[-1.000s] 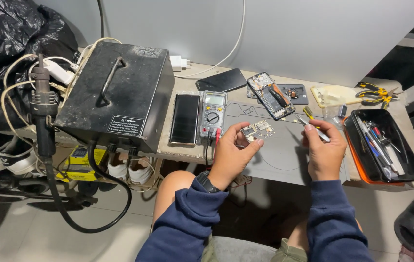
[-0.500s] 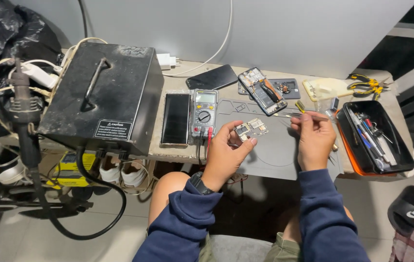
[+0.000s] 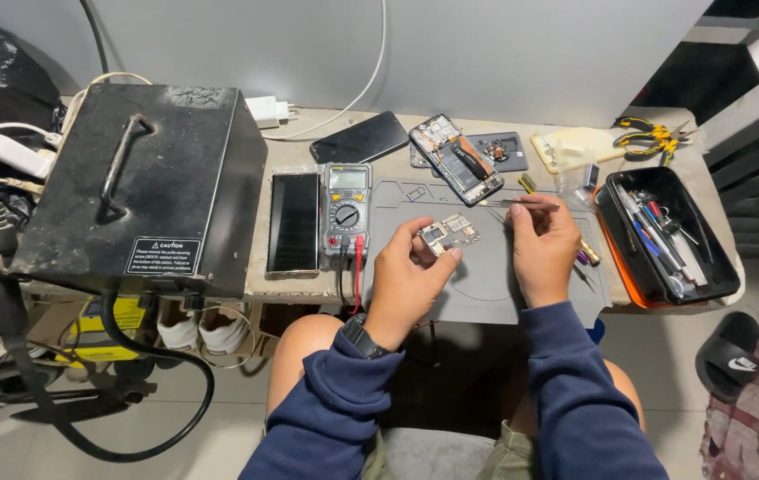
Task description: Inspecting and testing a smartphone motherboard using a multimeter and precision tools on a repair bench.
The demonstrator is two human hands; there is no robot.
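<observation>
Tweezers [image 3: 522, 204] sit pinched in my right hand [image 3: 541, 249], their tips pointing toward nine o'clock over the grey mat [image 3: 486, 284]. My left hand [image 3: 411, 280] is closed on a small circuit board [image 3: 449, 234], thumb and fingertips clamping its edges, lifted just above the mat at the centre of the head view.

I judge the board could slip from so light a pinch, or the sharp tips could scrape a component if my right hand jerks. The multimeter [image 3: 346, 206] leads lie near my left wrist, at nine o'clock, and could snag.

On the black box [image 3: 144, 182], at eight o'clock from the board, a white rectangular warning label [image 3: 163, 256] sits on the front face. A yellow package [image 3: 117, 317] shows under the table edge below it.
</observation>
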